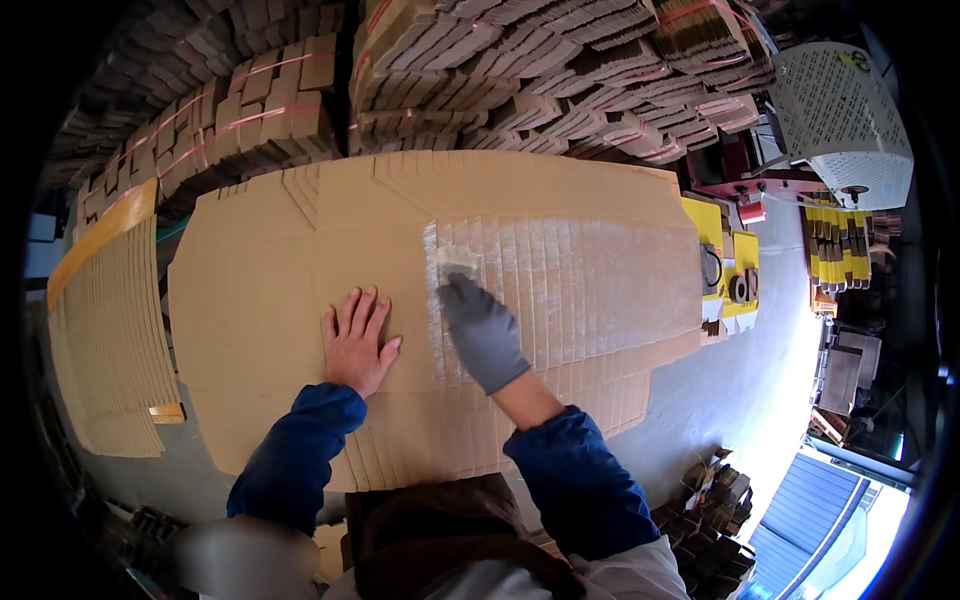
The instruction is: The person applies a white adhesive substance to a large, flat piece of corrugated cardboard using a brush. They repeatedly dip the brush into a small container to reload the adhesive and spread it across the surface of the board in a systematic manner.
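The fanned stack of brown cardboard sheets, long axis left-to-right, is probably steadied by the bare left hand, pressed flat with fingers spread, while what looks like a pale, flat brush is gripped mid-stack by the grey-gloved right hand, head pointed forward.

I see tan cardboard sheets lying flat, overlapped in steps, with white streaks right of centre; a pale brush sits over these, nearer the sheets' far edge.
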{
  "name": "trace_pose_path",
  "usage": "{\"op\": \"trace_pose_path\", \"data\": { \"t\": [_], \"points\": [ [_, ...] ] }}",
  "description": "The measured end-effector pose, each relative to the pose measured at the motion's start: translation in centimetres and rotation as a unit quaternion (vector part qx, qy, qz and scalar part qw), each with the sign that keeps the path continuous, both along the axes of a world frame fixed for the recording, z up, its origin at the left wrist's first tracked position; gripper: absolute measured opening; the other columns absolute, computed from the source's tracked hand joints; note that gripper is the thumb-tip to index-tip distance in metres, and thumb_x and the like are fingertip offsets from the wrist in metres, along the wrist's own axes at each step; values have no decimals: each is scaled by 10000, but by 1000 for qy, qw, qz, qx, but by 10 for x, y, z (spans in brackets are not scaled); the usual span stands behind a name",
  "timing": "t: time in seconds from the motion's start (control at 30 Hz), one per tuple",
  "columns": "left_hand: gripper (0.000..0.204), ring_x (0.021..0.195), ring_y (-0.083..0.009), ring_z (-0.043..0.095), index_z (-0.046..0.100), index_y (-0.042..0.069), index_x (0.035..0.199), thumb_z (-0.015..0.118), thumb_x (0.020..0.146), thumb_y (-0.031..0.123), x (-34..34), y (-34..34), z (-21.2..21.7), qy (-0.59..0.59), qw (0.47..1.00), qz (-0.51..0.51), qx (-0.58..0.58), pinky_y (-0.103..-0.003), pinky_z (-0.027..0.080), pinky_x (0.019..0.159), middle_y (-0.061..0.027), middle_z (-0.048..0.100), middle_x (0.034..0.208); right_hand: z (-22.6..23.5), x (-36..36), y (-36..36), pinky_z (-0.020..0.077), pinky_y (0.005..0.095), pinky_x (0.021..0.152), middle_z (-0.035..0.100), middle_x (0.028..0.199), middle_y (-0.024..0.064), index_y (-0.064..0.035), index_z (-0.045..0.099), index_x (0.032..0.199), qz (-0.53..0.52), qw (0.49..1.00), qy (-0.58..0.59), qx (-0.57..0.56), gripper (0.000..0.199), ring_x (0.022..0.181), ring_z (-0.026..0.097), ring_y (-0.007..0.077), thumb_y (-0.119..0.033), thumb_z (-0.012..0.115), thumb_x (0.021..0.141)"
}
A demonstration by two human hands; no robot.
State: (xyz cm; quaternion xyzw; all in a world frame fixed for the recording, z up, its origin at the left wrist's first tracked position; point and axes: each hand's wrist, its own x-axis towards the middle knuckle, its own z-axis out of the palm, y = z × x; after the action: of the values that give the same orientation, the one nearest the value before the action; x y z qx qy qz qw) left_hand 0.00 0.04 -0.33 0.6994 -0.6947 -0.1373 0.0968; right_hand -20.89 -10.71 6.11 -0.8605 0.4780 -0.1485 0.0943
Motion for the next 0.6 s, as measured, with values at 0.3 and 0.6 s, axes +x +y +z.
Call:
{"op": "trace_pose_path", "data": {
  "t": [0.3,0.6],
  "points": [
    [608,1439,-278,277,456,141,1419,595,892,410,-1,-1,2,5,1000,3,-6,-586,188,1146,-67,365,1534,6,38,5,574,391,666,644,1159,109,-98,641,1064,-23,999,-30,-23,232,826,682,296,-55,577,845],
    [599,1446,-298,264,448,114,1415,593,897,379,1,-3,3,25,1000,-2,0,-582,176,1144,-90,345,1543,7,29,-1,582,414,678,650,1134,86,-85,641,1032,-3,998,-44,-48,179,823,682,307,-83,594,859]
  ]
}}
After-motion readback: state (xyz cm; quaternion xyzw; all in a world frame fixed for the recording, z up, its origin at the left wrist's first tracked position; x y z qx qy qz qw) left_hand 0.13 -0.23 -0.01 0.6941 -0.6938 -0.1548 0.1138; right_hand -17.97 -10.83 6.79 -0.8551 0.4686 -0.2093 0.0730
